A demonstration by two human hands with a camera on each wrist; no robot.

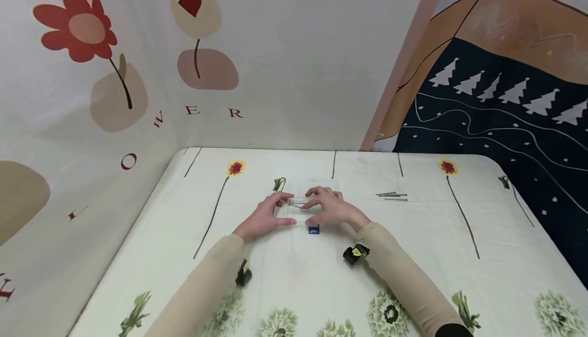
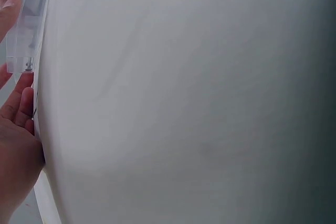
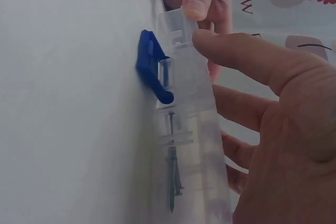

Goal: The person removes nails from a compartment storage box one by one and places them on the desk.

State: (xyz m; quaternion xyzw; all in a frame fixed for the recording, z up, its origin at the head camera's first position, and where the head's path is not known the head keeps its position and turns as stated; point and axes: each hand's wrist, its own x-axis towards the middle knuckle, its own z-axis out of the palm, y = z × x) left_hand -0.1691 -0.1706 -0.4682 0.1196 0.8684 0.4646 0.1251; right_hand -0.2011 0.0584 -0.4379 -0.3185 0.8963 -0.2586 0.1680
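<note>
A clear plastic box (image 1: 299, 216) lies on the table between the two hands, with a few nails (image 3: 173, 174) visible inside it. The left hand (image 1: 268, 217) grips the box's left end, thumb at the near corner and fingers at the far side. From the right, the right hand (image 1: 333, 209) holds the box, its thumb at the near edge and its fingers curled over toward the far side. A blue latch (image 3: 150, 64) on the near side sticks outward, swung away from the box wall. In the left wrist view, only the box's end shows at the upper left.
Several loose nails (image 1: 391, 195) lie on the table to the right of the box. A white cloth (image 1: 294, 270) printed with flowers covers the table. Patterned curtains (image 1: 294, 71) hang behind and to the left.
</note>
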